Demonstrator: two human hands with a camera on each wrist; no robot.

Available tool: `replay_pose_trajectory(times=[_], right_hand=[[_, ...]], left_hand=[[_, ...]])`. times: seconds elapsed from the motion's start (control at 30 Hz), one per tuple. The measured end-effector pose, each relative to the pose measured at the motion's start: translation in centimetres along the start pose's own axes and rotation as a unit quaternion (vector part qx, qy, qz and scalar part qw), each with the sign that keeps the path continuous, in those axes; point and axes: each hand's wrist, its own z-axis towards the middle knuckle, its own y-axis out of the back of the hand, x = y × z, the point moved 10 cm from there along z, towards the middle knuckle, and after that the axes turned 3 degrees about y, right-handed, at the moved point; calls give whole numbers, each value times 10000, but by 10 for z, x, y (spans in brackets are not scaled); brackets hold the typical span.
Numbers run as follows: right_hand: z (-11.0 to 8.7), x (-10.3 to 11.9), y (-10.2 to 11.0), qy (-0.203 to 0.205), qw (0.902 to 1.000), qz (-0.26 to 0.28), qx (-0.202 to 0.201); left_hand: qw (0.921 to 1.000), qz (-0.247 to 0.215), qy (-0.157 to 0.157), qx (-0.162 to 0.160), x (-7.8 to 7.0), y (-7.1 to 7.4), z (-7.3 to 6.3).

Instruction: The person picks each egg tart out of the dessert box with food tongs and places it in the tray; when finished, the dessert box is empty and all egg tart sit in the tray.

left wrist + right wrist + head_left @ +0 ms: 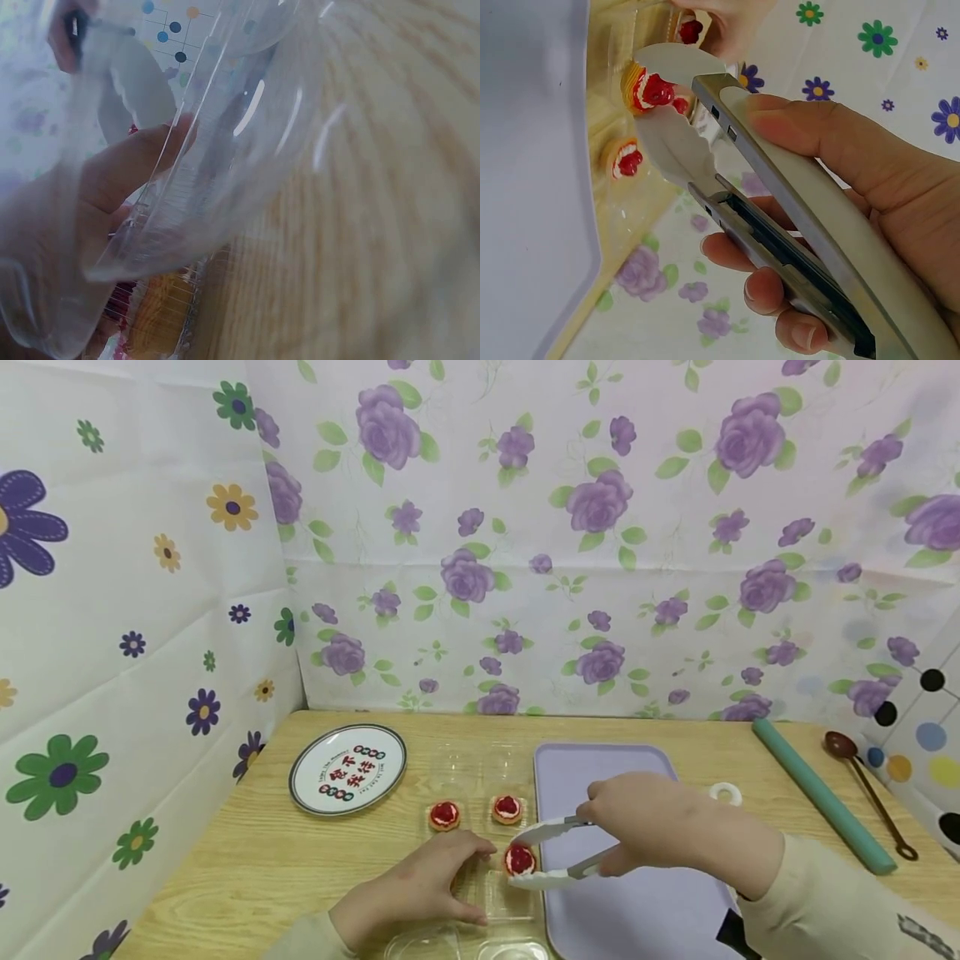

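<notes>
Tart point(520, 860), topped with cream and red fruit, sat between the white tips of the tongs point(546, 832), over the back part of a clear plastic box point(512, 906) and just beside the left rim of the lavender tray point(600, 914); you could not tell whether it was clear of the box. Your right hand point(648, 818) gripped the tongs, thumb along one arm and fingers curled round the other. Your left hand point(423, 878) lay over the neighbouring box, thumb and fingers spread wide, one finger against clear plastic in the left wrist view, where another tart point(161, 315) showed beneath it. Behind, two more tarts stood side by side, the left one point(445, 816) and the right one point(507, 810). Farther out on the wooden table point(247, 885) were the round plate point(311, 777) with red characters at left, and at right a white ring point(737, 794), a teal rod point(825, 797) and a dark red spoon point(841, 744).
</notes>
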Motion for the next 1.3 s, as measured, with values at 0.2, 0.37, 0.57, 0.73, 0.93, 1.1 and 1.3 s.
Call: replay_pose_trajectory(times=[0.2,0.37,0.57,0.73,0.93,1.1,1.3], right_hand=[[-11,-13,8,-133,9997,204,45],[-22,-27,6,-322,9983,446,192],[-38,-46,-4,-453,9972,552,220],[-53,-62,-14,-611,9953,699,273],[-67,-74,-24,-638,9935,894,295],[-76,-83,-33,-749,9912,1025,369],[-88,-93,-45,-865,9887,1146,423]], left_hand=[[10000,-44,20,-4,1,2,0],[10000,-3,24,-21,2,3,-2],[10000,-63,70,15,4,2,-3],[10000,-54,62,-7,5,1,-3],[10000,-40,49,4,5,0,-3],[10000,-55,48,25,4,-1,-1],[10000,-24,-20,13,1,-1,0]])
